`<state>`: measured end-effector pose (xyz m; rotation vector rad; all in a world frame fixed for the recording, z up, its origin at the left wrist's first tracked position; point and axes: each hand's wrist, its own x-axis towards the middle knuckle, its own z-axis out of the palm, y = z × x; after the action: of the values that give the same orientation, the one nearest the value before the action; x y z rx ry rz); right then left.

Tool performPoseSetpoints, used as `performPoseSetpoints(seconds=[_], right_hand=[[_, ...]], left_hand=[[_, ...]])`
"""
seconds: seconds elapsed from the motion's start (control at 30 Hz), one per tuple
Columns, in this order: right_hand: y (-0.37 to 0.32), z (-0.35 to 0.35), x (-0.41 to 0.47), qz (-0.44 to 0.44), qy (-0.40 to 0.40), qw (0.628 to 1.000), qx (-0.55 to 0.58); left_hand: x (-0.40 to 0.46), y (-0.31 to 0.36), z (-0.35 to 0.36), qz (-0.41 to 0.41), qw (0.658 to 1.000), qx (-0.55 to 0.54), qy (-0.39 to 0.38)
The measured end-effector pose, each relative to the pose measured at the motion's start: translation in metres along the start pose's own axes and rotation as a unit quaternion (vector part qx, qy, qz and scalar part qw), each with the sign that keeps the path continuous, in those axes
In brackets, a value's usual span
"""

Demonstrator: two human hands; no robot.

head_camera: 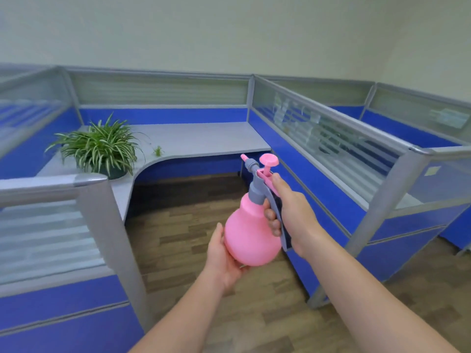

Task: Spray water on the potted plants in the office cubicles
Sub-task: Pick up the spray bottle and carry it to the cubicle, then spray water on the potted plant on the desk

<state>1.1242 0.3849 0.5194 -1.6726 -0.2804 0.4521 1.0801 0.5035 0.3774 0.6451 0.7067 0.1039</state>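
A pink spray bottle (248,233) with a grey head and pink pump knob is held in front of me, nozzle pointing up and left. My right hand (290,212) grips its grey handle, thumb on top. My left hand (224,253) cups the bottle's round base from below. A potted spider plant (98,146) with striped green leaves sits in a dark pot on the left part of the grey cubicle desk (204,138), well beyond the nozzle. A small green plantlet (158,150) lies near the desk's curved front edge.
Blue and grey cubicle partitions with frosted glass stand on the left (96,225) and on the right (356,159). Wood-pattern floor (183,225) runs between them into the cubicle. More cubicles lie at the right.
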Motion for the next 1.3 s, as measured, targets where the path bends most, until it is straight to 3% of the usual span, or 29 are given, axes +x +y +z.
performPoseSetpoints(seconds=[0.37, 0.63, 1.03, 1.3], right_hand=[[-0.042, 0.061, 0.210, -0.007, -0.076, 0.997, -0.027], [-0.046, 0.138, 0.367, -0.006, -0.176, 0.983, -0.050], [-0.077, 0.273, 0.554, -0.011, -0.365, 0.927, -0.091], [-0.079, 0.388, 0.625, 0.001, -0.423, 0.898, -0.123]], left_hand=[[0.158, 0.132, 0.021, 0.037, 0.996, -0.068, 0.034], [0.274, 0.224, -0.007, 0.077, 0.982, -0.122, 0.121], [0.377, 0.363, -0.048, 0.135, 0.938, -0.224, 0.228], [0.428, 0.438, -0.115, 0.148, 0.921, -0.219, 0.287]])
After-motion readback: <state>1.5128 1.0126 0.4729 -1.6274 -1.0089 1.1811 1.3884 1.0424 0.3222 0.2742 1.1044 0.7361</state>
